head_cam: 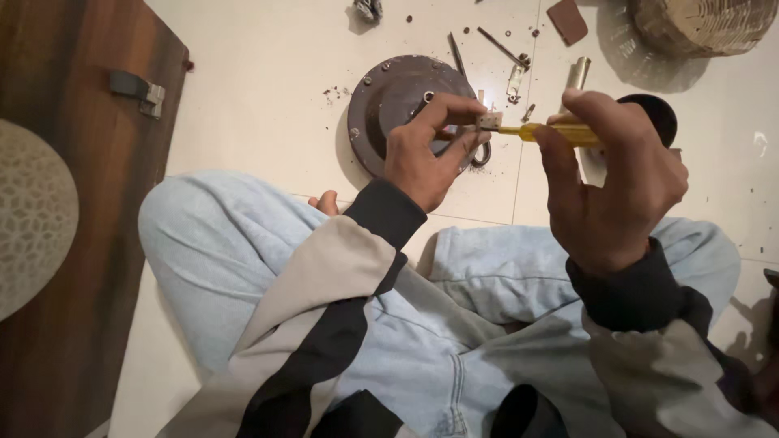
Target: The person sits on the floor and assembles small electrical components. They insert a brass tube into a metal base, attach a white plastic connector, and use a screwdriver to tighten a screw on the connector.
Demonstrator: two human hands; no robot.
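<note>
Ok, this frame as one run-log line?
left hand: pinches small white block | right hand: grips yellow screwdriver, tip at block | below: round brown metal plate on tiled floor | loose screws scattered

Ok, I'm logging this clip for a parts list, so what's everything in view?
screwdriver: one, yellow handle, held in the right hand, tip at the small part
small part: one, pale, pinched in the left fingers
round plate: one, brown metal, on the floor behind the left hand
rods: two, thin, dark, on the floor past the plate
screws: several, small, scattered by the rods
metal tube: one, silvery, on the floor
brown pad: one, top of the view
basket: one, woven, tan, top right
wood board: one, dark, left, with a metal latch
left hand: one
right hand: one
</note>
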